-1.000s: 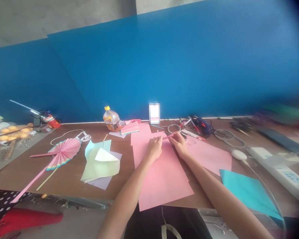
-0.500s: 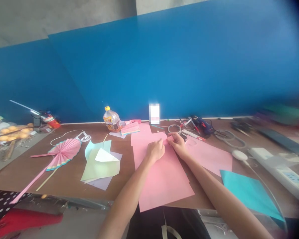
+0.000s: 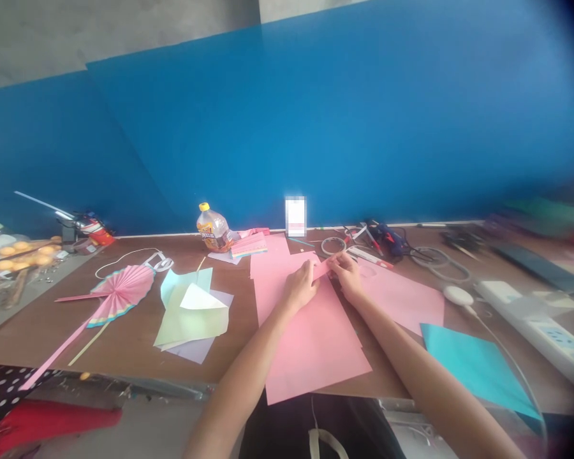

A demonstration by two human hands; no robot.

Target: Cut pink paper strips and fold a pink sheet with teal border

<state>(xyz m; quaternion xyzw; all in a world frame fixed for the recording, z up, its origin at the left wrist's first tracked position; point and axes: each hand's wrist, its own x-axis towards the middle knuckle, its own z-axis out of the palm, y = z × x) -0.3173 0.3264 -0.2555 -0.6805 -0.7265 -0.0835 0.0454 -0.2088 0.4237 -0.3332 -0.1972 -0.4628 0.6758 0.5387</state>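
Observation:
A large pink paper sheet [image 3: 310, 331] lies on the brown table [image 3: 124, 344] in front of me. My left hand [image 3: 300, 287] and my right hand [image 3: 347, 274] meet at its far edge. Both pinch a narrow folded pink strip [image 3: 321, 269] of that edge, fingers closed on it. More pink sheets [image 3: 402, 299] lie under and beside it.
Pale green and white papers [image 3: 191, 315] and a pink folded paper fan [image 3: 122, 290] lie to the left. A bottle [image 3: 213, 231] stands at the back. A teal sheet [image 3: 478, 370], a power strip [image 3: 540, 325], cables and tools [image 3: 387, 241] are on the right.
The hands have come closer together at the far edge, and the pink strip between them is now lifted and folded over. The view shifted slightly.

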